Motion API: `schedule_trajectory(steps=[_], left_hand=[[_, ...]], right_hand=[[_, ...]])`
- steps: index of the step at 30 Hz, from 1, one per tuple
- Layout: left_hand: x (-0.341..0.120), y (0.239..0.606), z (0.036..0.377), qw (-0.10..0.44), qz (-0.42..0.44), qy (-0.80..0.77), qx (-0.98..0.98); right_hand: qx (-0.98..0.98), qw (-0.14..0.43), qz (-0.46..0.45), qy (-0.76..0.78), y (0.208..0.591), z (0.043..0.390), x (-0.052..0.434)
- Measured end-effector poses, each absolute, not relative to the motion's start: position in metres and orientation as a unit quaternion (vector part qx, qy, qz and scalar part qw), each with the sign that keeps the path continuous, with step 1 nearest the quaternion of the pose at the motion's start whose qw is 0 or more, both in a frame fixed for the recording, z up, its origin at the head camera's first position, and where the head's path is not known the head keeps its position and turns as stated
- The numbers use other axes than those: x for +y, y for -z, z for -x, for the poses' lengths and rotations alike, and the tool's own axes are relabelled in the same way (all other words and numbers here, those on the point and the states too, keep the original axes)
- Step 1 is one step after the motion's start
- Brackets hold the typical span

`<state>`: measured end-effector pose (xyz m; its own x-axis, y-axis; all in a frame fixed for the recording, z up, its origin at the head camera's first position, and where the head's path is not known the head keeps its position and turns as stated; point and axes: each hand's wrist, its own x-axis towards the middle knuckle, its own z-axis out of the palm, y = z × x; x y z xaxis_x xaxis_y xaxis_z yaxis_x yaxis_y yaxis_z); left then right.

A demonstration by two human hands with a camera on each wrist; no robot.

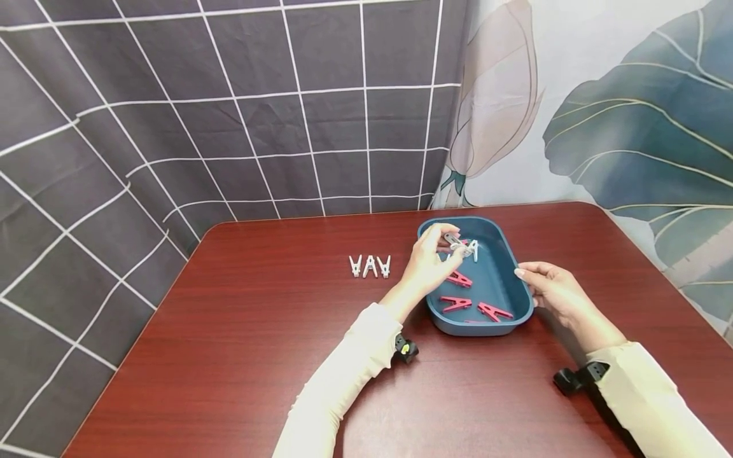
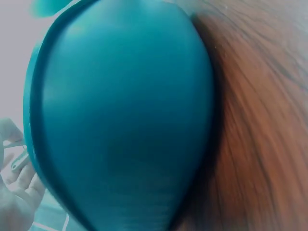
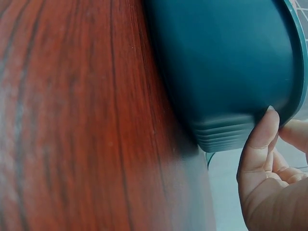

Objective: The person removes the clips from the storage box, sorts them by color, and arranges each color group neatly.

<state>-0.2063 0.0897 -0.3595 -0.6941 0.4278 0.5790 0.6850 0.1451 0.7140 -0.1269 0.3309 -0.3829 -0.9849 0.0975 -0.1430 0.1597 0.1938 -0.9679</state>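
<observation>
A blue plastic tray (image 1: 491,273) stands on the right part of the table, holding several red clothespins (image 1: 494,312) and a white clothespin (image 1: 474,250). My left hand (image 1: 426,262) reaches over its left rim and pinches a whitish-grey clothespin (image 1: 451,239) between thumb and fingers, inside the tray's outline. In the left wrist view that hand (image 2: 17,197) shows at the lower left, beyond the tray's wall (image 2: 130,106). My right hand (image 1: 558,292) holds the tray's right rim, thumb against the outer wall in the right wrist view.
Three white clothespins (image 1: 369,266) lie in a row on the reddish-brown table (image 1: 275,331), left of the tray. Behind the table hang a dark grid-patterned cloth (image 1: 258,127) and a floral cloth (image 1: 630,140). A small black camera sits on each wrist.
</observation>
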Motion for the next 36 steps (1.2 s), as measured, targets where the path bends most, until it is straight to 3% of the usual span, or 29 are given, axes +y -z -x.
schedule_trajectory(steps=[16,27,36], left_hand=[[0.056,0.356,0.221,0.137,0.270,0.606,-0.735],[0.027,0.343,0.236,0.103,0.205,0.620,-0.750],[0.004,0.336,0.242,0.043,0.180,0.626,-0.758]], right_hand=[[0.769,0.030,-0.082,0.633,0.387,0.126,0.331],[0.773,0.031,-0.080,0.629,0.387,0.129,0.334],[0.772,0.033,-0.083,0.629,0.388,0.130,0.334]])
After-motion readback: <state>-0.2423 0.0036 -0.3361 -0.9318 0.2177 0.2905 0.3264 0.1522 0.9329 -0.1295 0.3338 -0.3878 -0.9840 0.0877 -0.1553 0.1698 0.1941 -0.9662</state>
